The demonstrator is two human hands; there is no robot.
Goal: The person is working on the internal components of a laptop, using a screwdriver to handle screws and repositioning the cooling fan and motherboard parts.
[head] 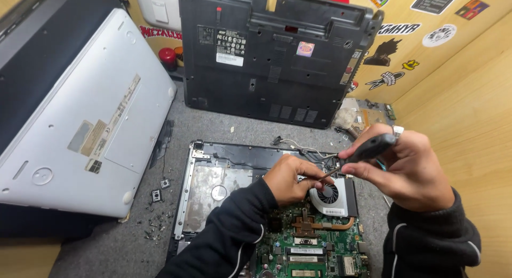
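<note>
Screwdriver (358, 153) in right hand (405, 168) — grip closed on handle, tip by fan (329, 195). Left hand (290, 177) — fingers curled, resting on open laptop (224, 176), holding nothing seen.

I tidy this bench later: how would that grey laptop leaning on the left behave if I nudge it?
The grey laptop rests tilted, so it could probably slide or drop flat. Its smooth shell looks slippery. Loose screws lie beside its lower edge and might scatter.

Bright, even light, probably from overhead; shadows are soft and short. The silver laptop base (90, 118) gleams mildly. Wide-angle bending shows at the edges. Focus stays sharp throughout.
</note>
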